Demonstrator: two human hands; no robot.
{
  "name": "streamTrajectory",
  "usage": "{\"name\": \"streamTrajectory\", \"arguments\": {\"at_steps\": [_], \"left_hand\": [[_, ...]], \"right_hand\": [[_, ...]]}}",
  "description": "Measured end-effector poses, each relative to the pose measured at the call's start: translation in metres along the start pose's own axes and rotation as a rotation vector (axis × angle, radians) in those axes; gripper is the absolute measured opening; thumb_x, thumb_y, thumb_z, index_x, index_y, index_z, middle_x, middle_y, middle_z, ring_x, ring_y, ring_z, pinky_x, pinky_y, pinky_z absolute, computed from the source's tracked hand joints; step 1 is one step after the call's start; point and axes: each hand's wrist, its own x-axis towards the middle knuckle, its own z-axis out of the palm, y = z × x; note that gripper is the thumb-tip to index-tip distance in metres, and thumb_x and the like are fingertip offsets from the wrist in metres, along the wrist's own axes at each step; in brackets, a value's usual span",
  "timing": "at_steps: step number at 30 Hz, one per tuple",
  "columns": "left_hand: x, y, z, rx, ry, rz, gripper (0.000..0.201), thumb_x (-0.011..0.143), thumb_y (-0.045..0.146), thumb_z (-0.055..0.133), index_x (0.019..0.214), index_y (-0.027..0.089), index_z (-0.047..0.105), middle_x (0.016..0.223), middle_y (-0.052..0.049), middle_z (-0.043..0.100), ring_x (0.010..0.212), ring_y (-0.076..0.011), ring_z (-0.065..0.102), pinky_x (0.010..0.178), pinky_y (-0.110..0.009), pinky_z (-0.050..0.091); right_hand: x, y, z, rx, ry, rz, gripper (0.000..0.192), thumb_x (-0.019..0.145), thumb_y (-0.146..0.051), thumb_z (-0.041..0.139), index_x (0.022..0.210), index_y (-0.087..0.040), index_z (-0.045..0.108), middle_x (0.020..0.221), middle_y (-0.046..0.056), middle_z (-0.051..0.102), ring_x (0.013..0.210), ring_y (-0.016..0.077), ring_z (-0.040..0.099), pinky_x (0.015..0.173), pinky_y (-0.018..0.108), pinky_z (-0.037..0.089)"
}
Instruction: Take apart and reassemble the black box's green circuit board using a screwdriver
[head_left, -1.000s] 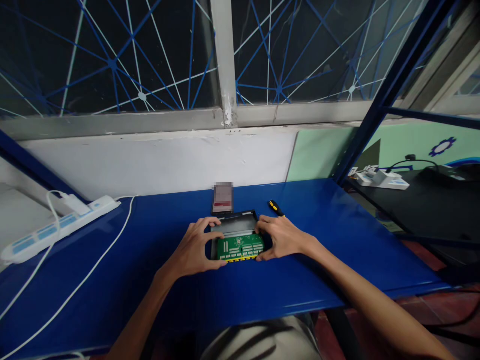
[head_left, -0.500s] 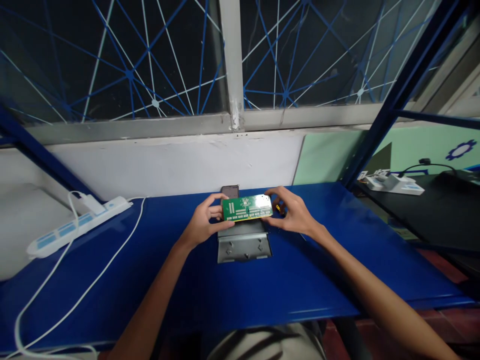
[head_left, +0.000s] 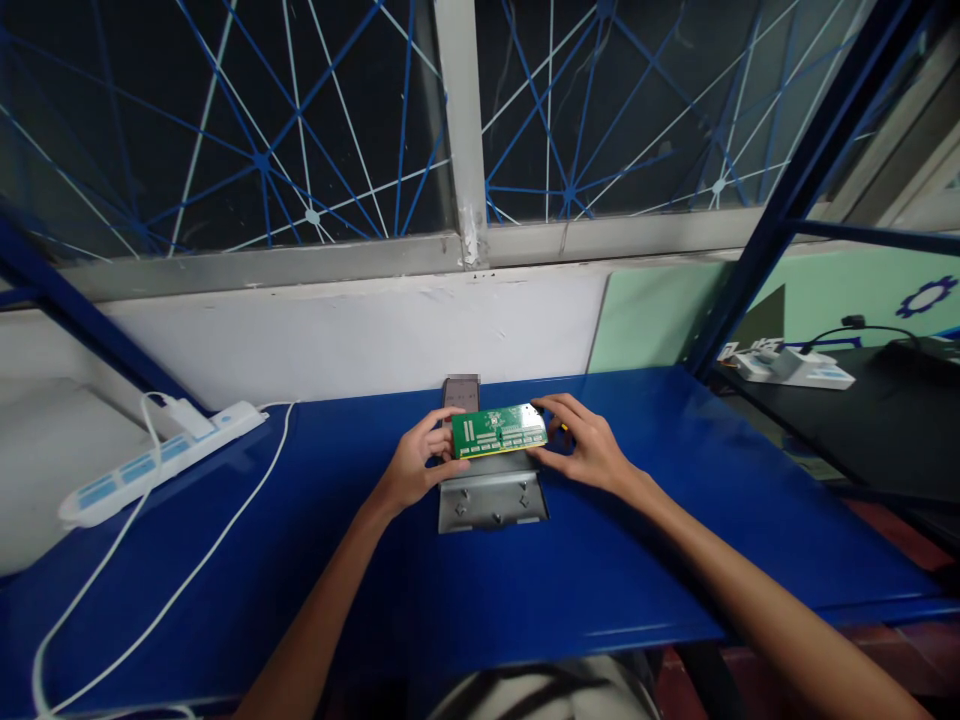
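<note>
A green circuit board [head_left: 499,430] is held level between my two hands, over the blue table. My left hand [head_left: 416,460] grips its left end, thumb along the lower edge and fingers behind. At the right end, my right hand [head_left: 585,440] pinches the board between thumb and fingers. Beneath the board lies a grey metal bracket plate [head_left: 493,505] with small posts; the board hides its far part. Behind the board is a flat dark phone-like object [head_left: 460,391], partly covered. Something small and yellow shows beside my right fingers, mostly hidden.
On the left, a white power strip [head_left: 161,465] lies on the blue table [head_left: 360,610] with a white cable [head_left: 232,525] trailing toward me. Another power strip [head_left: 795,368] sits on the dark table at right. Blue frame posts rise on both sides.
Both hands have shifted slightly to the right and nearer to me with the circuit board. The board stays held at both ends. The whole view has also moved a little.
</note>
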Motion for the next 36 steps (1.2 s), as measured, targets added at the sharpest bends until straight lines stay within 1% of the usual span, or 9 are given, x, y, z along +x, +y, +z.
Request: {"name": "streamTrajectory", "arguments": {"at_steps": [4, 7, 10, 13, 17, 20, 24, 30, 36], "left_hand": [[0.000, 0.001, -0.003, 0.003, -0.003, -0.001, 0.070, 0.072, 0.027, 0.076, 0.132, 0.014, 0.043, 0.101, -0.011, 0.068, 0.084, -0.0194, 0.064, 0.073, -0.029, 0.049], [-0.002, 0.004, -0.005, 0.022, 0.025, -0.014, 0.065, 0.071, 0.029, 0.078, 0.128, 0.012, 0.052, 0.101, -0.011, 0.069, 0.088, -0.0211, 0.064, 0.073, -0.029, 0.049], [-0.003, 0.006, -0.004, 0.043, 0.069, -0.057, 0.049, 0.074, 0.035, 0.075, 0.114, 0.010, 0.064, 0.098, -0.012, 0.071, 0.087, -0.0225, 0.066, 0.076, -0.032, 0.050], [-0.003, 0.005, -0.002, 0.082, 0.078, -0.052, 0.036, 0.083, 0.043, 0.063, 0.094, 0.010, 0.071, 0.084, -0.011, 0.072, 0.076, -0.0208, 0.065, 0.073, -0.032, 0.050], [0.000, 0.000, -0.001, 0.141, 0.092, -0.063, 0.047, 0.092, 0.050, 0.049, 0.075, 0.010, 0.069, 0.073, -0.011, 0.071, 0.065, -0.0179, 0.064, 0.062, -0.027, 0.047], [0.002, -0.004, 0.000, 0.088, 0.123, -0.101, 0.048, 0.093, 0.053, 0.045, 0.083, 0.010, 0.064, 0.069, -0.010, 0.071, 0.055, -0.0160, 0.064, 0.054, -0.025, 0.045], [0.002, -0.007, 0.003, 0.007, 0.130, -0.139, 0.044, 0.093, 0.055, 0.045, 0.100, 0.013, 0.055, 0.057, -0.003, 0.067, 0.040, -0.0149, 0.061, 0.043, -0.021, 0.041], [0.003, -0.005, 0.007, -0.074, 0.138, -0.220, 0.044, 0.091, 0.059, 0.046, 0.090, 0.016, 0.052, 0.044, 0.002, 0.059, 0.029, -0.0120, 0.052, 0.035, -0.018, 0.036], [0.003, -0.007, 0.008, -0.094, 0.132, -0.258, 0.048, 0.090, 0.061, 0.045, 0.099, 0.014, 0.053, 0.042, 0.003, 0.056, 0.028, -0.0109, 0.048, 0.033, -0.017, 0.034]], "right_hand": [[0.000, -0.003, 0.001, 0.080, 0.007, 0.025, 0.050, 0.085, -0.042, 0.063, 0.129, -0.021, 0.050, 0.123, 0.012, 0.056, 0.071, 0.0147, 0.062, 0.067, 0.032, 0.053], [0.002, -0.007, 0.000, 0.161, 0.021, 0.087, 0.045, 0.084, -0.046, 0.063, 0.119, -0.018, 0.058, 0.111, 0.010, 0.062, 0.068, 0.0142, 0.061, 0.060, 0.028, 0.052], [0.004, -0.010, 0.001, 0.225, 0.031, 0.200, 0.038, 0.086, -0.049, 0.059, 0.104, -0.016, 0.065, 0.088, 0.007, 0.067, 0.065, 0.0152, 0.060, 0.056, 0.026, 0.049], [0.004, -0.011, 0.005, 0.391, -0.013, 0.333, 0.040, 0.088, -0.053, 0.055, 0.094, -0.015, 0.066, 0.072, 0.004, 0.066, 0.057, 0.0142, 0.060, 0.052, 0.026, 0.047], [0.003, -0.012, 0.012, 0.662, -0.052, 0.448, 0.043, 0.087, -0.058, 0.053, 0.084, -0.016, 0.061, 0.063, 0.000, 0.059, 0.052, 0.0144, 0.061, 0.044, 0.024, 0.047], [0.004, -0.015, 0.013, 0.780, -0.061, 0.464, 0.043, 0.088, -0.058, 0.051, 0.077, -0.017, 0.056, 0.060, -0.001, 0.055, 0.052, 0.0148, 0.062, 0.042, 0.024, 0.048], [0.006, -0.019, 0.011, 0.892, -0.087, 0.490, 0.041, 0.087, -0.055, 0.054, 0.073, -0.016, 0.055, 0.060, -0.001, 0.057, 0.050, 0.0140, 0.062, 0.043, 0.024, 0.050], [0.007, -0.019, 0.012, 1.064, -0.102, 0.559, 0.032, 0.082, -0.045, 0.064, 0.087, -0.013, 0.062, 0.057, -0.002, 0.059, 0.048, 0.0146, 0.062, 0.041, 0.025, 0.050], [0.006, -0.018, 0.007, 1.161, -0.130, 0.579, 0.031, 0.079, -0.039, 0.070, 0.093, -0.011, 0.066, 0.058, 0.001, 0.064, 0.047, 0.0134, 0.061, 0.043, 0.024, 0.052]]}}
